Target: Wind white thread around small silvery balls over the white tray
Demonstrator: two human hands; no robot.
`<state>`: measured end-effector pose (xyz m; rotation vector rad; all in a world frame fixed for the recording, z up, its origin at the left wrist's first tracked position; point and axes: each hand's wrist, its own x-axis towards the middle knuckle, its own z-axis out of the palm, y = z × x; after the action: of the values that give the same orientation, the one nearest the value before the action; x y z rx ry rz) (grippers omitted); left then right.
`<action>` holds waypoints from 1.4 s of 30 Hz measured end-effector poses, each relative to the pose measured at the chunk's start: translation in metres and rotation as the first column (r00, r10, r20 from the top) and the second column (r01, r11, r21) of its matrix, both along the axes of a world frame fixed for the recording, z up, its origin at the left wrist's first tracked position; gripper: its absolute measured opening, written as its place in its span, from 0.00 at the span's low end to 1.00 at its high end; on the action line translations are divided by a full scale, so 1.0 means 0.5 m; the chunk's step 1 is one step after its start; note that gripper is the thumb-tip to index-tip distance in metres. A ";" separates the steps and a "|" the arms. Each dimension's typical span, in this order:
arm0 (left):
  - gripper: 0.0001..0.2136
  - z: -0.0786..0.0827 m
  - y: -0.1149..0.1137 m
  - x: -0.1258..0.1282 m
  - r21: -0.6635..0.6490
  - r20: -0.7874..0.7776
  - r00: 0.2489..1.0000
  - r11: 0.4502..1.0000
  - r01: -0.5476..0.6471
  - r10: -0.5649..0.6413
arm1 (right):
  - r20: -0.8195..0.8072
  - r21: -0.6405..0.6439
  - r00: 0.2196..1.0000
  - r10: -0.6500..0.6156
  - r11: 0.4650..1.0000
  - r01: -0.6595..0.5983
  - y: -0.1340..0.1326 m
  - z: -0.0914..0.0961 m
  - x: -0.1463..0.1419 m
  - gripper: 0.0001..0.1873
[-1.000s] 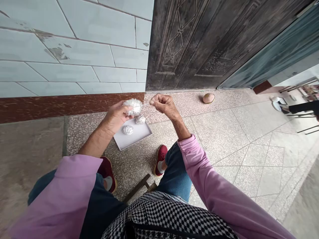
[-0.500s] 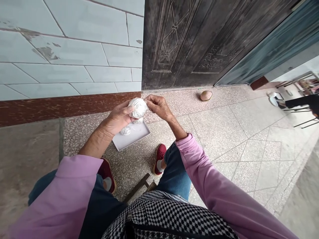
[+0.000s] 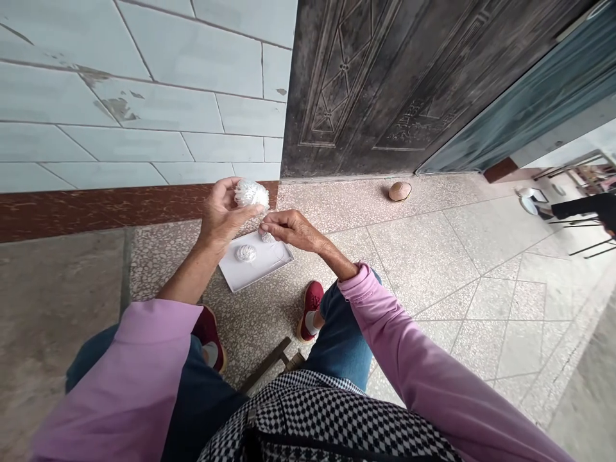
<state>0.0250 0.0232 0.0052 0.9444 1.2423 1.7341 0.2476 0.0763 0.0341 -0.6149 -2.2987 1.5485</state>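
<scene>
The white fibre ball sat in your half-curled left hand, fingertips against its side. Your right hand pinched something, perhaps a fine strand, too thin to make out, above a smaller ball half-hidden by those fingers, on a white tray.

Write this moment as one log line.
left hand holds white fluffy ball | right hand near smaller white ball | below: white tray
</scene>
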 end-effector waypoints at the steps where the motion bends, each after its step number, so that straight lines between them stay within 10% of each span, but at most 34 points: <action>1: 0.37 0.002 -0.002 -0.003 -0.016 -0.049 0.999 1.000 -0.002 0.001 | -0.031 -0.026 0.999 -0.012 1.000 0.011 0.004 0.000 0.003 0.36; 12: 0.31 0.026 -0.039 0.006 -0.207 0.031 0.906 0.884 0.419 -0.422 | -0.132 -0.071 0.930 -0.344 0.939 0.337 0.053 0.023 0.022 0.43; 29: 0.30 0.035 -0.022 0.039 -0.281 0.137 0.947 0.905 0.318 -0.291 | -0.095 -0.152 0.956 -0.279 0.953 0.263 0.049 0.034 0.034 0.41; 42: 0.35 0.053 -0.050 0.030 -0.261 0.160 0.867 0.827 0.497 -0.471 | -0.074 -0.208 0.918 -0.389 0.907 0.367 0.081 0.061 0.044 0.39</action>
<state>0.0402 -0.0018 0.0317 0.8967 1.0481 1.1394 0.2698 0.1170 0.0647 -0.9334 -1.8226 1.5716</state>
